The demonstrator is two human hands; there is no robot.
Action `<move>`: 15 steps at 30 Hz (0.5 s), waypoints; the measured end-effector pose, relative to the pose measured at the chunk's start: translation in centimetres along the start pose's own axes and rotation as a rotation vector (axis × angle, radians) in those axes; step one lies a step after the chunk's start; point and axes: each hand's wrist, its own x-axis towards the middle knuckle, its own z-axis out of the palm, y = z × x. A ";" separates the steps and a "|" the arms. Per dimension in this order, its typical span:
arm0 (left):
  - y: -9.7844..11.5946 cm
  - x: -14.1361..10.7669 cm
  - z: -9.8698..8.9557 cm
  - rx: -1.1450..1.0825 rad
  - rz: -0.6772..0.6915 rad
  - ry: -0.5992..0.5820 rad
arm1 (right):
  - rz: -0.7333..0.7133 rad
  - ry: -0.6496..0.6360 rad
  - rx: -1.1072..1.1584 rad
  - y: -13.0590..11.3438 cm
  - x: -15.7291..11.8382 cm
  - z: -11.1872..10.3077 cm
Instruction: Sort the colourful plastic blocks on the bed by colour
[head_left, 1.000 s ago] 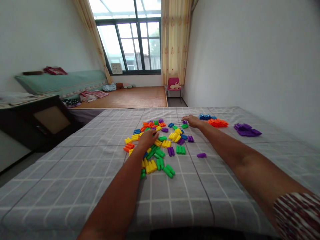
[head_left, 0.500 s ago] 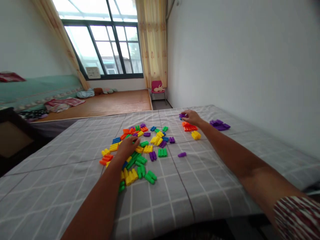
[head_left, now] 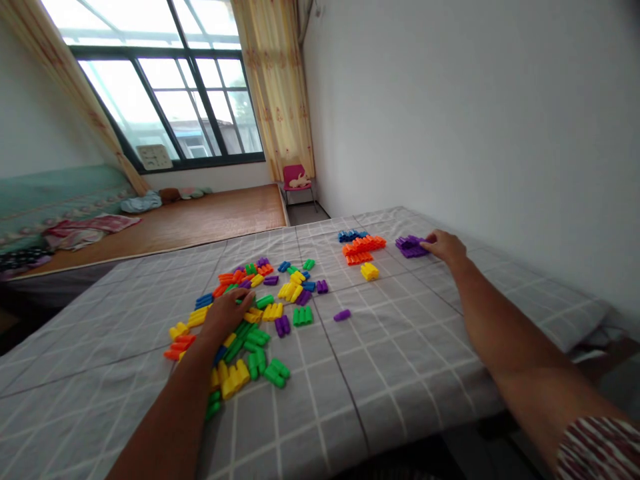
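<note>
My right hand (head_left: 447, 247) is closed at the right end of a group of purple pieces (head_left: 411, 246), its fingertips on a purple piece. My left hand (head_left: 227, 310) rests over the mixed pile of plastic pieces, fingers bent; what lies under them is hidden. Around it are green pieces (head_left: 257, 337), yellow pieces (head_left: 234, 379) and orange pieces (head_left: 181, 347). Left of the purple group sit orange pieces (head_left: 364, 249), blue pieces (head_left: 352, 235) and a small yellow stack (head_left: 369, 271). A lone purple piece (head_left: 342, 315) lies nearer to me.
Everything lies on a grey checked cloth (head_left: 310, 427). A white wall (head_left: 475, 120) runs along the right. Beyond the cloth are a brown mat (head_left: 225, 213), a red chair (head_left: 295, 175) and a window with yellow curtains.
My right hand has moved right, from beside the blue and orange pieces to the purple group. The view has turned right. My left hand stays at the pile.
</note>
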 end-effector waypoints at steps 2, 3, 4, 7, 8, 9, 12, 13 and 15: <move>-0.1 0.1 0.0 0.008 0.000 -0.007 | -0.001 -0.027 -0.043 -0.2 -0.6 0.3; -0.2 0.1 0.1 0.009 0.001 -0.010 | -0.012 -0.033 -0.065 -0.3 -0.8 0.5; -0.2 0.1 0.1 0.009 0.002 -0.010 | -0.031 -0.031 -0.086 -0.5 -1.0 0.6; -0.2 0.2 0.1 0.000 0.007 -0.005 | -0.104 -0.009 -0.139 -0.7 -1.2 0.9; -0.1 0.2 0.1 -0.001 0.011 -0.005 | -0.123 -0.003 -0.148 -0.7 -1.2 1.0; -0.1 0.2 0.1 -0.001 0.014 -0.005 | -0.134 0.001 -0.152 -0.8 -1.2 1.1; -0.1 0.1 0.0 0.002 0.020 -0.006 | -0.152 0.003 -0.135 -0.8 -1.2 1.4; -0.1 0.1 0.0 0.003 0.017 -0.004 | -0.157 0.004 -0.125 -0.7 -1.2 1.6; -0.1 0.0 0.1 0.000 0.014 0.002 | -0.158 0.009 -0.105 -0.6 -1.1 1.8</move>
